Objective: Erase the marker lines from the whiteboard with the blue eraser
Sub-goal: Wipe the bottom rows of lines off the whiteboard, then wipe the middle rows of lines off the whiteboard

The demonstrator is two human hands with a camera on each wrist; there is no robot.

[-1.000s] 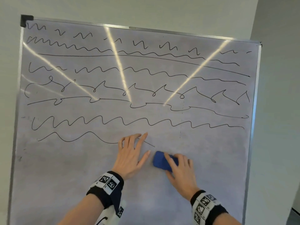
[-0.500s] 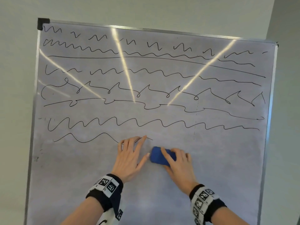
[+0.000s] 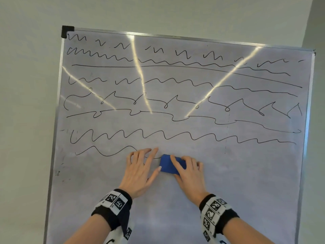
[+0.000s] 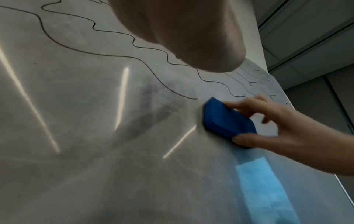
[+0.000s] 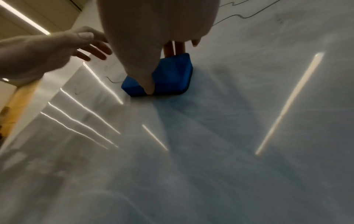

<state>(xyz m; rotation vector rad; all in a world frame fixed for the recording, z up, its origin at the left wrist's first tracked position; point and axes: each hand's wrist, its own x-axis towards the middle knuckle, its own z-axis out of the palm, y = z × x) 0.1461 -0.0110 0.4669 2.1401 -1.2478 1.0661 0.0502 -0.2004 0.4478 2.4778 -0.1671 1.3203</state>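
Observation:
A whiteboard (image 3: 246, 173) carries several rows of black wavy marker lines (image 3: 175, 136) across its upper two thirds. My right hand (image 3: 190, 171) grips the blue eraser (image 3: 167, 165) and presses it flat on the board, at the right end of the lowest wavy line (image 3: 105, 152). The eraser (image 4: 224, 119) shows thumb below and fingers on top; it appears again (image 5: 168, 75) under my right thumb. My left hand (image 3: 140, 166) lies flat on the board with straight, spread fingers, just left of the eraser, covering part of that lowest line.
The board's metal frame (image 3: 54, 138) runs down the left and right sides, with a black corner cap (image 3: 66, 31) at top left. A plain wall surrounds it. The board's lower third is wiped grey with faint smudges.
My right hand has slid the eraser up and left toward my left hand, wiping away the line's tail. The left hand keeps its place on the board. The head view has shifted left.

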